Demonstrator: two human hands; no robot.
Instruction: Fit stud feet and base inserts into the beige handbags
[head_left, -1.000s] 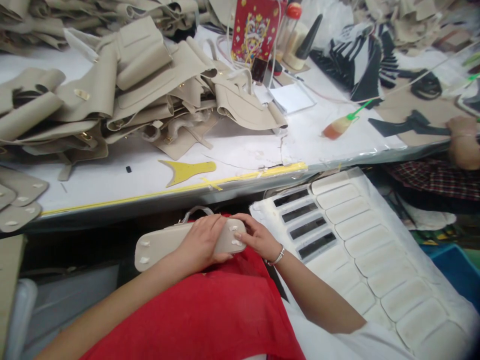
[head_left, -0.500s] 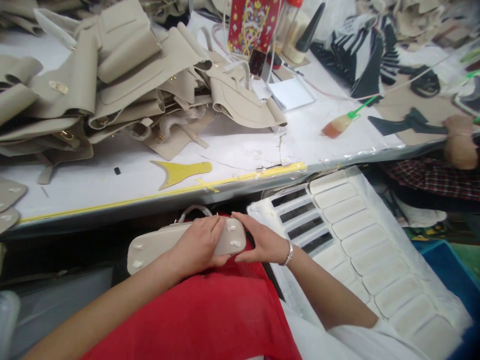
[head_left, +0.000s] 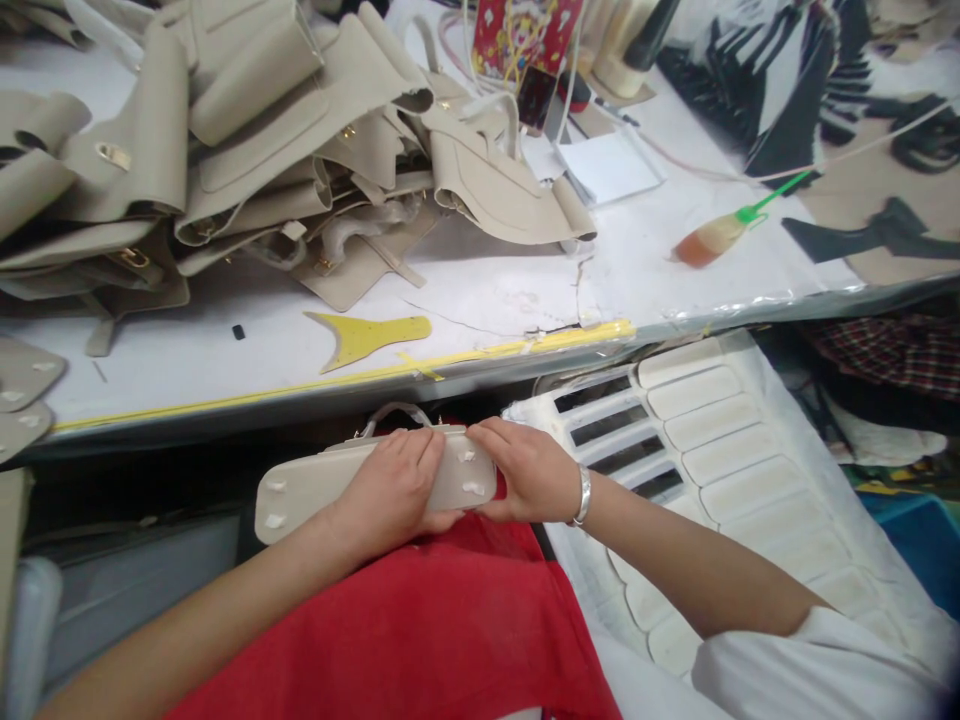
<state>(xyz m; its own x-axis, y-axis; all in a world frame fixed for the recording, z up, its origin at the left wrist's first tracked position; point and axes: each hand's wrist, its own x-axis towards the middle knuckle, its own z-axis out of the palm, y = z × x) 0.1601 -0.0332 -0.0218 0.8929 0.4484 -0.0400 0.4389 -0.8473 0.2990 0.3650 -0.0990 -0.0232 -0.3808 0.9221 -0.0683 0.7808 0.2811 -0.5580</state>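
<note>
A beige handbag (head_left: 311,485) lies against the red apron (head_left: 420,620), its long rounded base turned up towards me. Small white pieces stick out in pairs near both ends of that base, and a wrapped handle (head_left: 401,410) shows behind it. My left hand (head_left: 397,475) is wrapped across the base, fingers over the far edge and thumb along the near one. At the right end, my right hand (head_left: 529,470) clasps the bag between fingers and thumb. The bag's body below the base is mostly hidden.
Beige bag parts (head_left: 292,160) are heaped on the white table (head_left: 495,290). Near its edge lies a yellow template (head_left: 367,338); farther right is a green-tipped glue bottle (head_left: 709,240). Beside my right arm, a rack (head_left: 525,410) carries rows of pale oval pieces (head_left: 724,455).
The view has shifted slightly, so the table things sit farther right. Both hands keep their hold on the handbag; my right fingers are bent more closely round its end.
</note>
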